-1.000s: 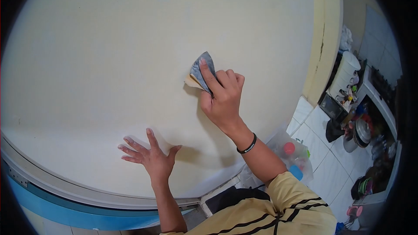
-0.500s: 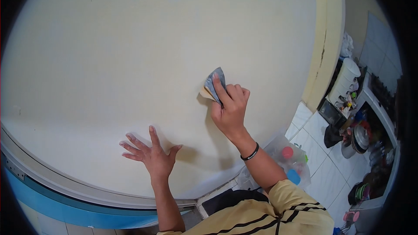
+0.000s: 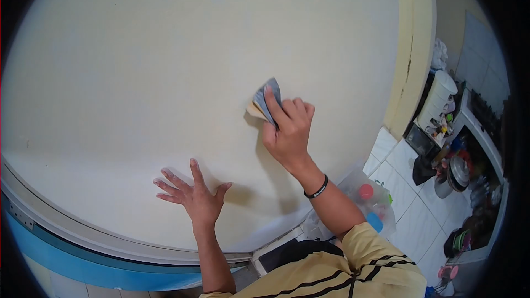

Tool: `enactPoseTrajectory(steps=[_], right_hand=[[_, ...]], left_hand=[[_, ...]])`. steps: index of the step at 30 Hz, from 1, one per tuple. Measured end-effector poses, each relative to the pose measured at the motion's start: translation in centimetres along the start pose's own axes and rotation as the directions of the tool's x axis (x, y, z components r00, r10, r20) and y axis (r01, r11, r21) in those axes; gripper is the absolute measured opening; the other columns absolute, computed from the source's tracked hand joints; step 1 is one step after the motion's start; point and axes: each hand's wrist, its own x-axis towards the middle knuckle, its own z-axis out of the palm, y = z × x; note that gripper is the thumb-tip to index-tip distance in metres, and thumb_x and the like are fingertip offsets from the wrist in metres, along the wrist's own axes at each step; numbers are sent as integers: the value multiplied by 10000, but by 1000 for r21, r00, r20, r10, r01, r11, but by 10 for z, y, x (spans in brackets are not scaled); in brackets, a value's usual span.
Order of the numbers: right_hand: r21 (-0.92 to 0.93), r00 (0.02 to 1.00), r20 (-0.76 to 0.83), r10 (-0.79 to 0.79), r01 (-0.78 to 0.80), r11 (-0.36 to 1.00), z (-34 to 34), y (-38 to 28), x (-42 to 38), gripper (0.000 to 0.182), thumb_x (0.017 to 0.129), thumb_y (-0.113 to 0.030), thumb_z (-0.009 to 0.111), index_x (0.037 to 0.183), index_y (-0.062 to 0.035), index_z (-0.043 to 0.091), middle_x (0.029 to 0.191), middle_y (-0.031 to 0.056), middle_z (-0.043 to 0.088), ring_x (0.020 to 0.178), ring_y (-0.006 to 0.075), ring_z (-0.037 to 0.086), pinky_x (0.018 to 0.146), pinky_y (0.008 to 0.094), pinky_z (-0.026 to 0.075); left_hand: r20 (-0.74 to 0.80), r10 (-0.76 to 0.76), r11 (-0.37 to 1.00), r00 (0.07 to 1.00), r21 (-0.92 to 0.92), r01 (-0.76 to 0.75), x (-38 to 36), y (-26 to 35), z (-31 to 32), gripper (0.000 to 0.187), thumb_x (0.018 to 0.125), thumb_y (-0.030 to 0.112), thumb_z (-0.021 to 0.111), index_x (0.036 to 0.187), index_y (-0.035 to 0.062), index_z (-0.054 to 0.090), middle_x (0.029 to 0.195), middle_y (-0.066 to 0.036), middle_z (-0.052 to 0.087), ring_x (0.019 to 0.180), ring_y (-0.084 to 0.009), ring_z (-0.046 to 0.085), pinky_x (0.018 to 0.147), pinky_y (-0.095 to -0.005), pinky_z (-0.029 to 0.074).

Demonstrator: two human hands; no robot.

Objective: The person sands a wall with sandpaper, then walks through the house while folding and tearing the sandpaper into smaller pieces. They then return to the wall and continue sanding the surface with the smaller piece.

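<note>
My right hand [image 3: 290,132] grips a folded grey-and-tan sheet [image 3: 267,99] that looks like sandpaper, against the cream wall [image 3: 165,66]. The index finger lies stretched along its grey face, and a black band circles the wrist. Lower and to the left, my left hand [image 3: 201,201] is spread on the same wall with its fingers apart, holding nothing. Pale dust shows on its fingertips.
At the right is a wall edge [image 3: 409,49] with a dark crack. Beyond it stand a white rack [image 3: 441,96] and a shelf with pots [image 3: 458,174]. A clear plastic bag [image 3: 386,209] lies on the tiled floor [image 3: 400,165]. A blue strip [image 3: 110,265] runs at lower left.
My right hand has moved slightly left and up on the wall with the folded sheet. My left hand stays in nearly the same place.
</note>
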Motion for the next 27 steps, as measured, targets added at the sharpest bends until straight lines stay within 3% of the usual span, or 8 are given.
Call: enactPoseTrajectory(steps=[2, 6, 8, 14, 20, 23, 24, 27], right_hand=[[25, 998, -43, -44, 45, 999, 0, -1, 18, 640, 573, 21, 502, 1195, -30, 645, 687, 33, 388, 669, 210, 403, 704, 336, 285], [22, 1000, 2, -15, 15, 1000, -1, 3, -11, 658, 582, -6, 525, 1226, -80, 636, 693, 25, 384, 679, 208, 392, 702, 354, 283], [8, 998, 64, 22, -23, 1000, 0, 6, -27, 658, 580, -6, 524, 1224, -82, 636, 695, 26, 390, 677, 207, 391, 704, 352, 285], [53, 998, -43, -40, 42, 998, 1, 3, 20, 656, 575, -3, 516, 1214, -74, 644, 690, 26, 392, 668, 211, 391, 704, 351, 282], [36, 1000, -1, 24, -24, 999, -2, 5, -11, 620, 588, -9, 522, 1189, -77, 658, 687, 27, 395, 668, 211, 388, 705, 349, 286], [47, 999, -43, -9, 11, 999, -1, 2, 21, 620, 588, -9, 520, 1188, -71, 658, 684, 29, 397, 665, 209, 388, 704, 347, 287], [64, 998, -55, -12, 15, 998, -2, 0, 26, 594, 595, 29, 492, 1160, -30, 666, 675, 31, 384, 656, 204, 377, 714, 319, 277], [43, 999, -9, 32, -31, 999, -3, 5, -1, 615, 587, -2, 517, 1182, -66, 661, 682, 29, 399, 661, 207, 388, 702, 344, 289]], left_hand=[[47, -56, 996, 997, -63, 59, 0, 3, -3, 1061, 623, 523, 830, 1488, 229, 291, 1501, -349, -148, 1335, -592, -221, 987, -756, -81], [52, -61, 996, 997, -57, 64, 0, 1, -3, 1058, 625, 521, 830, 1487, 228, 292, 1502, -347, -147, 1334, -593, -222, 987, -757, -81], [-6, -4, 1000, 1000, -4, 4, -1, 0, 1, 1205, 604, 532, 841, 1530, 226, 132, 1505, -319, -196, 1349, -565, -227, 989, -754, -76], [-18, 4, 1000, 1000, -11, -5, -1, -1, 2, 1210, 599, 541, 839, 1530, 230, 133, 1506, -318, -193, 1345, -570, -230, 988, -754, -78], [-27, 9, 1000, 1000, -7, -9, -1, -1, 2, 1220, 598, 547, 838, 1531, 235, 117, 1505, -320, -195, 1344, -568, -237, 986, -756, -81], [-17, 12, 1000, 1000, -8, -12, -1, -2, 1, 1223, 600, 548, 836, 1532, 236, 109, 1502, -323, -198, 1343, -569, -237, 985, -757, -80], [-18, 12, 1000, 1000, -10, -12, 0, 0, 2, 1223, 600, 548, 836, 1532, 236, 109, 1502, -323, -198, 1343, -569, -237, 985, -757, -80], [1, -4, 1000, 1000, -4, 4, -2, -1, 1, 1222, 601, 550, 835, 1532, 234, 110, 1500, -325, -200, 1342, -570, -238, 984, -758, -79]])
